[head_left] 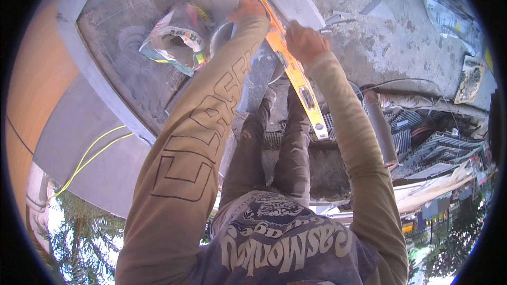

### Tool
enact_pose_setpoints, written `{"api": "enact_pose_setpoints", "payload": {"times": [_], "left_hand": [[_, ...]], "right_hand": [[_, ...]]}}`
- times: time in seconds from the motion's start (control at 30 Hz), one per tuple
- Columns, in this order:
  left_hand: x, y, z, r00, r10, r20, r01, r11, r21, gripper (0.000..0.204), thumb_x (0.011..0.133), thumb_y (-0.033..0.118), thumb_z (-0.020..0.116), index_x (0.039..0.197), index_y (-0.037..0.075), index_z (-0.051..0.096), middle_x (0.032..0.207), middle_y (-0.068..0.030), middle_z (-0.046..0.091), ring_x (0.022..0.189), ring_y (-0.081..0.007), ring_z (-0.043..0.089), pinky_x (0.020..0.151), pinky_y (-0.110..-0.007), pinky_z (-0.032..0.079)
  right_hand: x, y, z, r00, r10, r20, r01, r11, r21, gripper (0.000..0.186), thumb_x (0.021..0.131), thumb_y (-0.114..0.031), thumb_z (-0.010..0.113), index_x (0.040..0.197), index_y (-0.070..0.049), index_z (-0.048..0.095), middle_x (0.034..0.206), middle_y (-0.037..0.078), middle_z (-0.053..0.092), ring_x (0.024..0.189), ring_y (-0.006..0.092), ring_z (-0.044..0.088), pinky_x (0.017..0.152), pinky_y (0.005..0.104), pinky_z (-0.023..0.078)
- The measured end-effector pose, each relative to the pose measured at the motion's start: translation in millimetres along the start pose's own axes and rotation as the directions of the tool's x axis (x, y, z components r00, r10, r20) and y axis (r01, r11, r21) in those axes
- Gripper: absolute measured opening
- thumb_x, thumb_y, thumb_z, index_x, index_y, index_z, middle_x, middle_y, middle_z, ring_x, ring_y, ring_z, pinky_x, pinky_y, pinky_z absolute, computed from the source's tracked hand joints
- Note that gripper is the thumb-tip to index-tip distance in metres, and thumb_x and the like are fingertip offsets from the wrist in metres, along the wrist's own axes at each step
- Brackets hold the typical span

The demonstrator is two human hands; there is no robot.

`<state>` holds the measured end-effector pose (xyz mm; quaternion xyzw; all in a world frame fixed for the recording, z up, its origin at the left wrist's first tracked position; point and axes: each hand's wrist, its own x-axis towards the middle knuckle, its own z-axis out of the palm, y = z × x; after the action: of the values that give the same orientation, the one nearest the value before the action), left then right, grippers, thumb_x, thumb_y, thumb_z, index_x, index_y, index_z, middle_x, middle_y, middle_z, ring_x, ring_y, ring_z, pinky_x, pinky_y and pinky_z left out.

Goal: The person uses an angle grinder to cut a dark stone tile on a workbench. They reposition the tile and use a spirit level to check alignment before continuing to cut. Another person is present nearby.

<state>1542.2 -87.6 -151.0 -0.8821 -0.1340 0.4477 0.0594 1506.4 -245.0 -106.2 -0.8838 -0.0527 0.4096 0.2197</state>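
Note:
A long orange spirit level [280, 47] runs slantwise from the top edge down over the gap between my legs. My left hand [245, 4] grips its upper part, with the fingers stretched along its left edge. Close by the level's right side, my right hand [305, 42] is closed in a fist. What that fist holds, if anything, is hidden. Beyond it lies a pale grey flat slab [293, 0], beside the level. A round bucket [221, 37] is partly covered by my left forearm.
An opened bag [177, 39] stands on the dusty floor at the left. Flat offcuts and a crumpled plastic bag [451, 13] lie at the right. A pipe [381, 126] and stacked grey ribbed pieces [438, 153] are beside my right arm. Yellow cable [87, 155] hangs over a board.

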Motion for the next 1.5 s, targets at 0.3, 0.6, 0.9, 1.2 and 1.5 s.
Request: {"api": "enact_pose_setpoints", "payload": {"times": [0.3,0.6,0.9,1.2,1.5], "left_hand": [[22.9,-0.3,20.7,0.995,-0.044,-0.086,0.048,0.998,0.049,0.144,0.059,0.054,0.096,0.165,0.011,0.008,0.169,-0.0197,-0.020,0.130,-0.0406,0.059,0.104,-0.062,0.044],[-2.2,-2.9,-5.4,0.998,-0.041,-0.039,0.037,0.996,-0.080,0.151,0.055,0.067,0.092,0.165,0.009,0.007,0.170,-0.0176,-0.015,0.137,-0.0437,0.051,0.102,-0.067,0.045],[20.5,-1.2,16.0,0.991,-0.098,-0.094,0.075,0.973,-0.219,0.109,0.084,0.039,0.078,0.165,0.011,0.012,0.171,-0.0164,-0.017,0.128,-0.0409,0.060,0.102,-0.069,0.041],[6.1,-2.2,14.5,0.996,-0.031,-0.084,0.026,0.998,-0.056,0.112,0.081,0.044,0.081,0.165,0.012,0.014,0.171,-0.0168,-0.017,0.130,-0.0353,0.060,0.102,-0.064,0.044],[30.7,-8.0,43.0,0.967,-0.002,-0.257,-0.011,0.999,-0.049,0.139,0.065,0.058,0.091,0.165,0.010,0.008,0.171,-0.0178,-0.013,0.136,-0.0343,0.054,0.097,-0.062,0.046]], "right_hand": [[90.9,-43.5,-24.3,0.982,0.003,0.188,0.030,0.984,-0.174,0.038,0.098,-0.029,0.050,0.126,-0.009,0.065,0.123,0.016,0.072,0.118,0.0334,0.068,0.101,0.0491,0.051],[-34.3,11.4,-31.2,0.961,0.068,0.270,-0.018,0.983,-0.183,0.034,0.103,-0.033,0.042,0.124,-0.012,0.059,0.111,0.025,0.072,0.109,0.0433,0.068,0.095,0.0608,0.049],[89.5,-48.1,-33.0,0.986,0.006,0.166,0.018,0.989,-0.144,0.035,0.095,-0.021,0.056,0.126,-0.010,0.066,0.121,0.015,0.073,0.120,0.0333,0.067,0.099,0.0523,0.051],[-21.9,11.1,-19.0,0.954,0.047,0.295,0.008,0.983,-0.181,0.039,0.103,-0.034,0.039,0.126,-0.008,0.059,0.117,0.026,0.070,0.114,0.0445,0.067,0.101,0.0568,0.049],[85.7,-33.2,-32.9,0.960,-0.036,0.277,0.096,0.973,-0.208,0.036,0.100,-0.022,0.044,0.127,-0.008,0.063,0.123,0.020,0.070,0.117,0.0400,0.067,0.100,0.0525,0.051]]}}
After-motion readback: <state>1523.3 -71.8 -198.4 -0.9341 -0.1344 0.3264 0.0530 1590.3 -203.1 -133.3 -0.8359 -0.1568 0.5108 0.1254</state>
